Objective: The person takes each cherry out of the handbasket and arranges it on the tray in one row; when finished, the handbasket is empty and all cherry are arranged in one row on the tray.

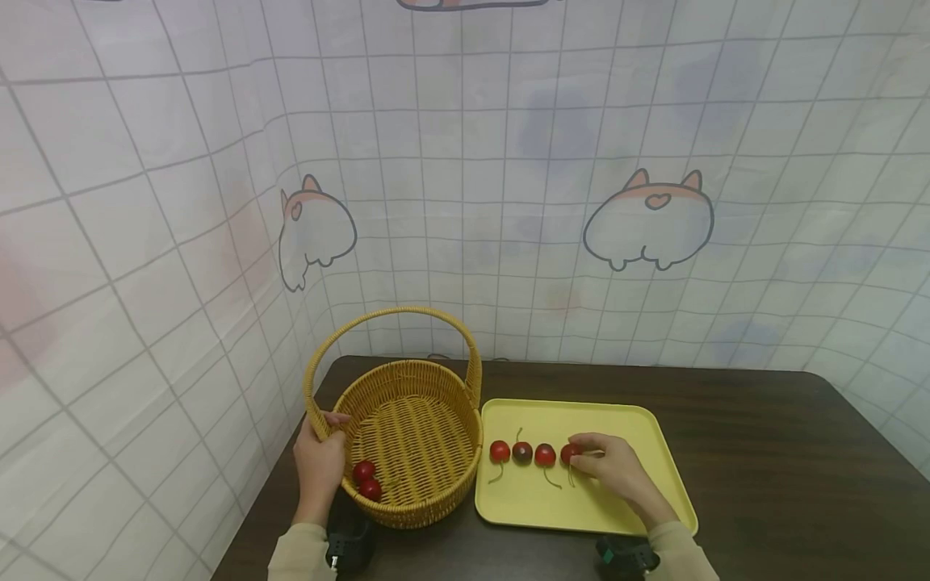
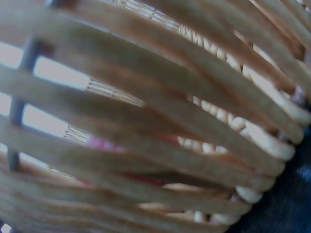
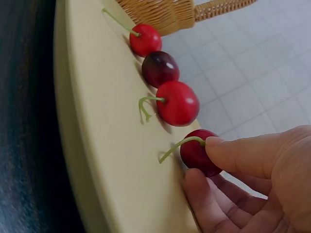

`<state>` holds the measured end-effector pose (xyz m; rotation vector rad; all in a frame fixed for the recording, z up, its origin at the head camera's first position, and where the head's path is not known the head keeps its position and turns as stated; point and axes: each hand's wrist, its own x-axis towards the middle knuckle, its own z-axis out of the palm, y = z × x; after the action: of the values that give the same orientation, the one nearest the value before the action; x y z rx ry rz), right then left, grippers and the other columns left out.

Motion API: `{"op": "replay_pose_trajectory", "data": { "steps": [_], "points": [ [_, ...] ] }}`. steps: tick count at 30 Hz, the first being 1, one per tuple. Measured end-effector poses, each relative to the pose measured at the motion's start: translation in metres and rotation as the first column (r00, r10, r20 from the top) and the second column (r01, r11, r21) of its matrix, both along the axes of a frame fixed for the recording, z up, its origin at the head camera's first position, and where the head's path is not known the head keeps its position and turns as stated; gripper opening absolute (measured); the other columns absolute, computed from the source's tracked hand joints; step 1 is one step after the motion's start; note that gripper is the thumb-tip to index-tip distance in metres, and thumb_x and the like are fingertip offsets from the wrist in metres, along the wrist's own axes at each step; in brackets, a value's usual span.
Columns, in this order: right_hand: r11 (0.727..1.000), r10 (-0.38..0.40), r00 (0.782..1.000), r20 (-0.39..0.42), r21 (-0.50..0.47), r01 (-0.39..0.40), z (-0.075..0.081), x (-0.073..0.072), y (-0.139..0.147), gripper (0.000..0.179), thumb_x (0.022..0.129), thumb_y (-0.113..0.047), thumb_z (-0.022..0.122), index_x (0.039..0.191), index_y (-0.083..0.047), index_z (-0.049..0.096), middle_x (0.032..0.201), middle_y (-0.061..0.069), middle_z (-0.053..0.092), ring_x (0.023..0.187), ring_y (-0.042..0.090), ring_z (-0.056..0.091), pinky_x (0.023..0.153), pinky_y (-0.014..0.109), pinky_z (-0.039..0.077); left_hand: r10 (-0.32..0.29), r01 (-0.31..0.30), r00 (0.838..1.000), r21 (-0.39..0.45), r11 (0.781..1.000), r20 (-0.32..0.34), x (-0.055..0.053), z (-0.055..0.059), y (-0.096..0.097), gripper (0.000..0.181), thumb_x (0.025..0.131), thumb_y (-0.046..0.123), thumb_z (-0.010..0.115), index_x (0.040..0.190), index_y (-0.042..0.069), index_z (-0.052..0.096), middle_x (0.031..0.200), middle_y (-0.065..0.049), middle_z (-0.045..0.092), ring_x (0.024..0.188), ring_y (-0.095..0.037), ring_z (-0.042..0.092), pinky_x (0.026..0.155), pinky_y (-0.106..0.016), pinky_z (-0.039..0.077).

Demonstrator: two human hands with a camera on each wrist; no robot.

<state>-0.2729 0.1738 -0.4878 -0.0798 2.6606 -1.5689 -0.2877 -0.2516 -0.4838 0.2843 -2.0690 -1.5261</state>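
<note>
My right hand (image 1: 610, 464) pinches a dark red cherry (image 3: 198, 151) between thumb and fingers at the right end of a row on the yellow tray (image 1: 523, 504). Its green stem points away from the thumb. Beside it in the row lie a bright red cherry (image 3: 178, 103), a darker cherry (image 3: 160, 69) and another red cherry (image 3: 145, 40). My left hand (image 1: 320, 464) grips the left side of the wicker basket (image 1: 410, 516) where the handle meets the rim. Two red cherries (image 1: 366, 480) rest inside, near the basket's front left. Woven strands (image 2: 121, 102) fill the left wrist view.
Basket and tray stand side by side on a dark brown table (image 1: 763, 452). The basket's tall handle (image 1: 395, 311) arches over its opening. Behind the table hangs a white gridded cloth (image 1: 508, 242) with cartoon animals, continuing along the left side.
</note>
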Motion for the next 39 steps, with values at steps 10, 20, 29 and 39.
{"op": "replay_pose_trajectory", "data": {
  "steps": [10,20,29,39],
  "points": [
    [0.998,-0.029,0.999,-0.042,0.053,0.031,0.0013,0.0017,-0.0050,0.034,0.086,-0.007,0.070,0.118,0.001,0.065,0.115,0.017,0.067,0.097,0.028,0.065,0.073,0.036,0.052,0.004,-0.004,1.000,-0.007,1.000,-0.005,-0.0003,-0.0005,0.0002,0.014,0.084,-0.007,0.048,0.095,0.001,0.052,0.103,-0.018,0.069,0.103,-0.031,0.059,0.081,-0.038,0.037],
    [0.997,-0.047,0.999,-0.023,0.057,0.048,0.0000,0.0011,-0.0067,0.032,0.086,-0.006,0.069,0.118,-0.002,0.066,0.113,0.012,0.068,0.096,0.027,0.065,0.071,0.035,0.050,0.004,-0.005,1.000,-0.010,1.000,-0.010,0.0003,-0.0002,-0.0001,0.014,0.084,-0.008,0.048,0.094,0.001,0.052,0.103,-0.018,0.069,0.104,-0.031,0.059,0.082,-0.037,0.037],
    [0.998,-0.053,0.998,-0.016,0.039,0.053,-0.0018,0.0006,-0.0062,0.032,0.086,-0.006,0.069,0.118,-0.002,0.066,0.111,0.011,0.068,0.094,0.024,0.065,0.068,0.033,0.050,-0.002,0.002,1.000,-0.003,1.000,-0.002,0.0013,0.0014,0.0006,0.014,0.085,-0.007,0.048,0.095,0.000,0.052,0.104,-0.019,0.069,0.104,-0.031,0.059,0.082,-0.038,0.036],
    [0.998,-0.043,0.999,0.008,-0.044,0.043,0.0008,0.0018,-0.0023,0.035,0.088,-0.006,0.067,0.121,0.003,0.062,0.113,0.016,0.067,0.090,0.024,0.067,0.068,0.035,0.055,-0.009,0.009,1.000,0.014,1.000,0.013,0.0017,0.0017,0.0003,0.015,0.085,-0.007,0.048,0.097,0.001,0.052,0.105,-0.018,0.069,0.104,-0.031,0.058,0.081,-0.040,0.036]
  ]
}}
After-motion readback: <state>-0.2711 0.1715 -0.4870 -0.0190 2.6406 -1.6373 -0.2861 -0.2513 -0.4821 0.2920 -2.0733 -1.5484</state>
